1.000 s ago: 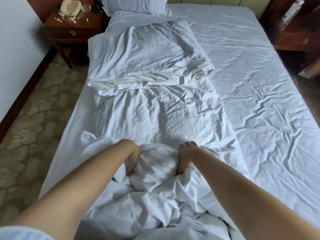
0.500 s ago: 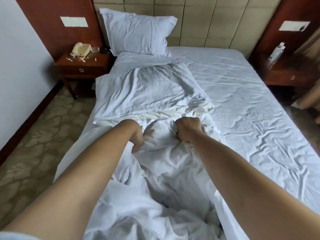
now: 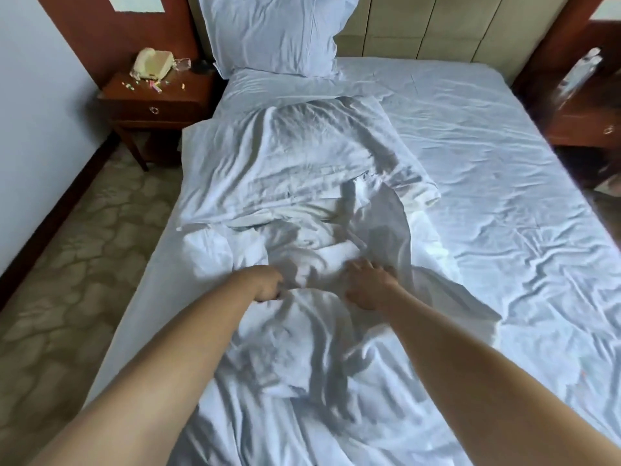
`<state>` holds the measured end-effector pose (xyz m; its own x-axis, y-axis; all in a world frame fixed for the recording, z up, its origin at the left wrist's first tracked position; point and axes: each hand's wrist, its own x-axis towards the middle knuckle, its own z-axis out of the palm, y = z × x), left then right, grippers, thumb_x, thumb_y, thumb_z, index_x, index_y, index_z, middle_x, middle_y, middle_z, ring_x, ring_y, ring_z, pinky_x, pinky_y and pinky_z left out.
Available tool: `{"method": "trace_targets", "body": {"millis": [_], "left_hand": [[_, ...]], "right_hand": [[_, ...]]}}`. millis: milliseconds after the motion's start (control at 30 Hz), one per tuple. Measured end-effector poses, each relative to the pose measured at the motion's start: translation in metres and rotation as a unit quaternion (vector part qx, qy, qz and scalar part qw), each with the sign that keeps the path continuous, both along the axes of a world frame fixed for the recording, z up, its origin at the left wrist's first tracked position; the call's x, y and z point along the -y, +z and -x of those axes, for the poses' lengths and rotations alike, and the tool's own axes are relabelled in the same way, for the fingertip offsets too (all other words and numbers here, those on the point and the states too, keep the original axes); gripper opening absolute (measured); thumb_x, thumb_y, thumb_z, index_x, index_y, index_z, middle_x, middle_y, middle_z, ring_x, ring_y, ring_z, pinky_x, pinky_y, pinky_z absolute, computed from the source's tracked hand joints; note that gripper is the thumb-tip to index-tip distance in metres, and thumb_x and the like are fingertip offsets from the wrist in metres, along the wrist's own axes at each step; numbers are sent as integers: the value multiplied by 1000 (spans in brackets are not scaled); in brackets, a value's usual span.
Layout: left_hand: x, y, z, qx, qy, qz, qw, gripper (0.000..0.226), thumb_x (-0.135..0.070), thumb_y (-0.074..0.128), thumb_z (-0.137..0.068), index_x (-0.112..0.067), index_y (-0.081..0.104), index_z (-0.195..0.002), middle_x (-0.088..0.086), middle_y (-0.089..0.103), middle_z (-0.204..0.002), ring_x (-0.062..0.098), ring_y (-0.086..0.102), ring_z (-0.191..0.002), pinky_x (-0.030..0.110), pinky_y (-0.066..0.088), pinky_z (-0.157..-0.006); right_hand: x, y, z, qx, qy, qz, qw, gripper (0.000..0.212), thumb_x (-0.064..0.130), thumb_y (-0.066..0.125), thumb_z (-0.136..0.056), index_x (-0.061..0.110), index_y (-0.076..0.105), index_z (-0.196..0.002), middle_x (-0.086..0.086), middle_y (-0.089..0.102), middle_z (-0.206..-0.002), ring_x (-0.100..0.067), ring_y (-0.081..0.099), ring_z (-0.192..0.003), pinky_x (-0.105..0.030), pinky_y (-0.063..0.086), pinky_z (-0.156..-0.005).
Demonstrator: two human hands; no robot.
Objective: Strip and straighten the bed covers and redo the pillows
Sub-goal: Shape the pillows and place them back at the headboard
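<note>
The right hand (image 3: 368,284) has let go of the sheet (image 3: 312,331), fingers now spread; below the pillow (image 3: 272,31), the left hand (image 3: 267,284) grips it.

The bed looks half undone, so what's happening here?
A person is stripping the bed. The left hand grips a bunched fold of the loose white cover, while the right hand lies open on the cloth beside it. A folded duvet lies further up the wrinkled bottom sheet, and one pillow leans against the headboard.
</note>
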<state>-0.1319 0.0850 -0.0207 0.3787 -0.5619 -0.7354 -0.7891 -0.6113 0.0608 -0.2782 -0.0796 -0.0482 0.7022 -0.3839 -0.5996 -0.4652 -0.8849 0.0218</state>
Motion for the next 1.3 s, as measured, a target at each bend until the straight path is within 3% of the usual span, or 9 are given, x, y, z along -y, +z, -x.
{"method": "trace_targets", "body": {"millis": [167,367,500,700,800,967,1033,1133,1300], "left_hand": [[-13,22,24,-137,131,80,979,51,-63,33,-93,-25,66,-103,2,60,-122,19,53,-110,27,38,-95],[-54,45,51,-242,51,-53,968,96,-86,48,-63,-28,42,-139,-11,46,-136,11,47,-123,25,36,-103],[-81,45,68,-101,-64,-138,983,80,-32,84,-69,-29,42,-137,-9,43,-144,15,44,-130,28,32,-109],[-103,52,85,48,-54,-9,997,31,-19,52,-86,-23,56,-116,4,59,-124,23,55,-111,32,42,-92],[-104,69,90,51,6,18,999,24,-10,47,-86,-13,60,-107,9,60,-113,27,56,-100,29,43,-79],[-115,111,74,-56,174,-104,978,52,-7,58,-55,2,50,-106,14,44,-119,31,52,-99,23,40,-82],[-116,129,65,-99,241,-74,963,38,-13,61,-58,-1,55,-95,15,53,-102,27,57,-80,21,42,-72],[-114,137,47,-123,291,-10,949,60,-48,75,-73,-10,60,-116,12,62,-117,25,60,-106,30,47,-90],[-126,99,23,46,69,75,994,99,-56,76,-70,-20,28,-148,0,32,-153,20,35,-137,28,30,-109]], "right_hand": [[-4,8,8,-14,28,-5,999,59,34,40,-98,26,17,-152,1,21,-157,-25,30,-141,-42,30,-112],[-8,20,49,-104,24,5,994,44,35,52,-90,13,56,-128,-5,57,-131,-27,54,-121,-37,44,-98],[-18,35,81,-164,14,48,985,41,29,50,-88,18,56,-127,-3,52,-136,-25,46,-130,-40,37,-104],[-76,56,95,-19,-130,-289,948,63,53,53,-92,17,41,-143,-3,40,-147,-14,40,-126,-24,28,-102],[-90,51,107,-138,-69,-180,972,89,73,63,-71,23,42,-143,5,46,-139,-12,45,-123,-28,29,-108],[-86,91,116,-317,-82,-198,924,30,30,60,-93,8,68,-112,6,66,-103,-2,61,-93,-12,43,-91],[-80,108,106,-222,-154,-185,945,26,22,52,-98,2,68,-100,2,69,-78,5,62,-60,-7,46,-61],[-62,105,92,150,-133,100,975,45,34,47,-95,14,46,-134,-7,58,-125,-16,61,-111,-31,43,-93],[-60,70,94,130,-131,159,970,53,31,49,-91,25,35,-141,-5,50,-137,-24,41,-132,-48,19,-112]]}}
